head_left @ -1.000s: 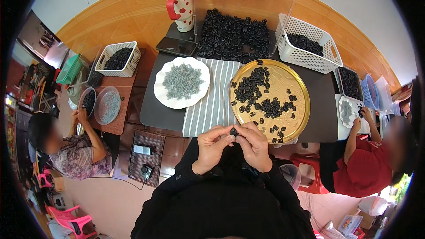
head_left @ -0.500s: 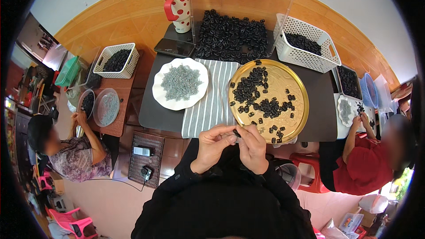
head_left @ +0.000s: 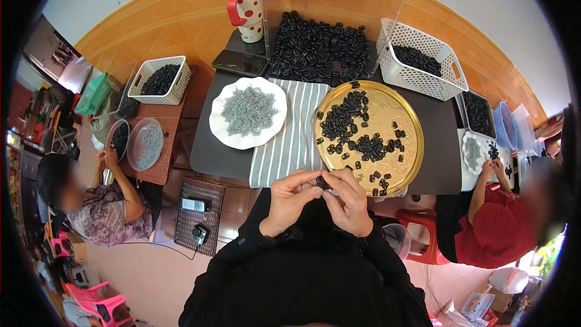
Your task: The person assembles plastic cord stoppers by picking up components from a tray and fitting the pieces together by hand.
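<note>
A small black plastic part [head_left: 322, 183] is pinched between the fingertips of both my hands, close to my body at the table's near edge. My left hand [head_left: 290, 200] grips it from the left, and my right hand [head_left: 349, 201] from the right. Just beyond my right hand lies a round gold tray [head_left: 405, 166] with many loose black parts [head_left: 339, 122] on it. A white scalloped plate [head_left: 219, 130] heaped with small grey screw-like pieces [head_left: 248, 111] stands to the left. Between plate and tray a grey-and-white striped cloth [head_left: 284, 151] hangs over the edge.
At the back a clear bin [head_left: 399, 0] holds a heap of black parts. A white perforated basket [head_left: 423, 85], a dark phone [head_left: 241, 62] and a red-lidded spotted tumbler [head_left: 248, 12] stand around it. Co-workers sit left [head_left: 115, 212] and right [head_left: 499, 230] at their own tables.
My right fingers have shifted slightly, and the black part now shows more between my fingertips. The view has moved a little; tray and plate stay in place.
</note>
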The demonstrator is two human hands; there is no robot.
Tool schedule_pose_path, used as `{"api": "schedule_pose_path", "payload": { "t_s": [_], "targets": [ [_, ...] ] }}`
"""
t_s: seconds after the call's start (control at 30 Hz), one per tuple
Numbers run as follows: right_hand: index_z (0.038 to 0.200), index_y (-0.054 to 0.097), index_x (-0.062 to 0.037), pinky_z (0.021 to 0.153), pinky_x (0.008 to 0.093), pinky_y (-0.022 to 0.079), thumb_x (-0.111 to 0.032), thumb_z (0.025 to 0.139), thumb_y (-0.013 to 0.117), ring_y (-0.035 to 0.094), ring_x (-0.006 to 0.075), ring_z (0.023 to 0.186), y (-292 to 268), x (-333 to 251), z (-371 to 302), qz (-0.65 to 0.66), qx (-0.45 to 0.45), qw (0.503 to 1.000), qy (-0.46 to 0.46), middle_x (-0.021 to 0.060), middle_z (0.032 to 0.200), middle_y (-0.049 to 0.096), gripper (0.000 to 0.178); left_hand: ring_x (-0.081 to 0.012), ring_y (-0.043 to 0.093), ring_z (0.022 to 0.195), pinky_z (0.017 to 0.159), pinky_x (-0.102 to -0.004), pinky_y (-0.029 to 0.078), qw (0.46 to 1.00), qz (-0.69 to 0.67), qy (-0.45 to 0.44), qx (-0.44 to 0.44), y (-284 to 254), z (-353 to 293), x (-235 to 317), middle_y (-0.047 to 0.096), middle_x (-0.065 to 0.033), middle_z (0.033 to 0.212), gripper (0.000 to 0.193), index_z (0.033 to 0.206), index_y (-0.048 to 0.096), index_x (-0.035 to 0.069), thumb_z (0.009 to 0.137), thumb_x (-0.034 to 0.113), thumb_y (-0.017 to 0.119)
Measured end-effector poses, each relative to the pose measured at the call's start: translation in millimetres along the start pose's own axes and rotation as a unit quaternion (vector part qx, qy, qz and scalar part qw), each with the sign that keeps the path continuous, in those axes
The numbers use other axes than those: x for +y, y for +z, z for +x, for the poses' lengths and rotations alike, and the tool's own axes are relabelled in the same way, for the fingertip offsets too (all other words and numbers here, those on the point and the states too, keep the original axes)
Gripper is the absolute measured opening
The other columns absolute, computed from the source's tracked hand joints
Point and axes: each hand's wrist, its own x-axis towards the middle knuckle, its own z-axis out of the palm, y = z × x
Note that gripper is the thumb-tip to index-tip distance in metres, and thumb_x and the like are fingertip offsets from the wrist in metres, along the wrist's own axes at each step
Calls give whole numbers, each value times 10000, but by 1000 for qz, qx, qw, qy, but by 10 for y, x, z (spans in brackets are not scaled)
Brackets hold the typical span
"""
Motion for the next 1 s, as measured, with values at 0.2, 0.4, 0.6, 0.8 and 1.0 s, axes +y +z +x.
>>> {"api": "schedule_pose_path", "payload": {
  "t_s": [0.2,0.4,0.6,0.8,1.0],
  "targets": [
    [1140,566,64,666,311,477,101,750,612,580,280,798,15,11,-16,-4,9,1000,-15,167,951,557,395,-102,577,850,751,-215,481,999,-36,-16,-13,-11,8,-5,601,-68,986,358,1141,634,-13,799,-120,637],
    [1118,576,72,652,301,474,97,770,604,578,261,781,34,12,-27,2,25,1000,-16,164,943,561,349,-113,585,841,742,-216,488,996,-70,-39,-32,-27,15,3,607,-75,985,351,1149,629,-14,813,-116,622],
    [1109,580,77,639,289,468,108,782,587,569,247,757,52,25,-34,4,30,999,-13,159,928,560,328,-110,582,810,708,-208,490,998,-58,-28,-26,-12,-10,-31,606,-81,987,345,1153,629,-9,822,-105,620],
    [1119,583,69,622,287,462,109,783,586,565,240,736,70,19,-59,4,40,999,-15,148,919,559,338,-91,572,729,644,-190,484,1000,7,11,0,35,-40,-38,601,-74,949,325,1143,635,-7,829,-90,623],
    [1123,584,60,599,285,453,105,771,586,560,228,695,84,-10,-73,-5,59,997,-40,147,905,559,355,-79,564,698,606,-182,476,999,23,21,9,76,-72,-25,594,-63,913,306,1129,640,-9,832,-79,626]
  ]
}}
